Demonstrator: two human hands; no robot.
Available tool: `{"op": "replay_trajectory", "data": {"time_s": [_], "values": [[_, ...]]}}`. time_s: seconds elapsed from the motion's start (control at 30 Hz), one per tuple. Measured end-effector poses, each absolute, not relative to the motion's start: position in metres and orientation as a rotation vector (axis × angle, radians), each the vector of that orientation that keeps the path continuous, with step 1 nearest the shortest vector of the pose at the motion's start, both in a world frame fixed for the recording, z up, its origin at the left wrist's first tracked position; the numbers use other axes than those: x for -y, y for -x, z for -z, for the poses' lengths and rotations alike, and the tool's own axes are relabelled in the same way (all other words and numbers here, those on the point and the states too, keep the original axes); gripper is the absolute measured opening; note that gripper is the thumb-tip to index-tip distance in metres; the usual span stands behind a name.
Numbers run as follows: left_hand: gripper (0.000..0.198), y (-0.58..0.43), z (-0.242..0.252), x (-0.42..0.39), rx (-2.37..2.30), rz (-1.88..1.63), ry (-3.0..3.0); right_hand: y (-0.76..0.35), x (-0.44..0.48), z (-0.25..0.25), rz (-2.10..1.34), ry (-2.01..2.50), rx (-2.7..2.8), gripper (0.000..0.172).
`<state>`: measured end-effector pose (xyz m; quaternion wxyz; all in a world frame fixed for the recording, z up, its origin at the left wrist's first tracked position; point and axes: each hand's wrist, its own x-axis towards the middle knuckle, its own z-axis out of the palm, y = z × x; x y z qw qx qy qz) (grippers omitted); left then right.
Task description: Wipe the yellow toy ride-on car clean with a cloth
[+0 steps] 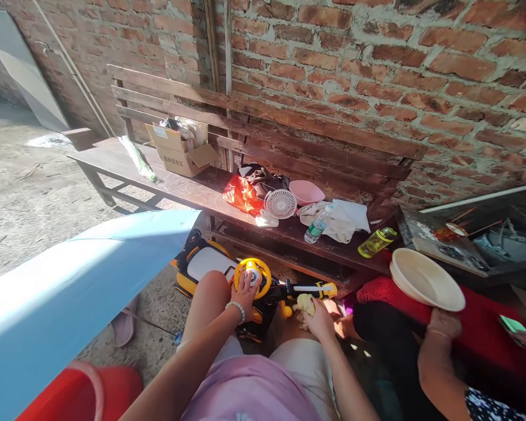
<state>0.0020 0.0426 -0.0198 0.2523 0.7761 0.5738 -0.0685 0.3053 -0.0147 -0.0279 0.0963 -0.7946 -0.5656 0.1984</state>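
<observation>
A ride-on toy car with a yellow steering wheel [265, 263] stands between my knees and the bench. My left hand [245, 292], a beaded bracelet at its wrist, lies over the wheel with its fingers stretched toward the white hub. Beside my right knee, my right hand [319, 320] is closed on a crumpled pale yellow cloth [305, 304]. The cloth hangs near the toy's black and yellow bar [311, 289]. My right fingers are partly hidden by the back of the hand.
A wooden bench [184, 190] bears a cardboard box [179, 155], a small fan [280, 203], a water bottle [314, 229] and a yellow-green bottle [377, 242]. At right, another person's hand touches a cream basin [427, 279]. A red bucket [118, 389] and blue sheet [92, 275] are left.
</observation>
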Motion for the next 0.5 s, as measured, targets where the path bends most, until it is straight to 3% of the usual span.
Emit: {"op": "replay_trajectory", "data": {"time_s": [0.17, 0.27, 0.4, 0.5], "values": [[0.142, -0.003, 0.024, -0.043, -1.583, 0.264, -2.078, -0.328, -0.012, 0.032, -0.427, 2.122, 1.322, 0.045], [0.134, -0.002, 0.026, -0.043, -1.588, 0.291, -2.099, -0.319, -0.024, 0.028, -0.29, 1.954, 1.581, 0.049], [0.135, 0.0, 0.033, -0.043, -1.615, 0.272, -2.136, -0.293, -0.024, 0.028, -0.431, 1.862, 2.106, 0.064], [0.129, 0.0, 0.036, -0.043, -1.619, 0.288, -2.133, -0.291, -0.023, 0.028, -0.377, 1.922, 2.215, 0.066]]}}
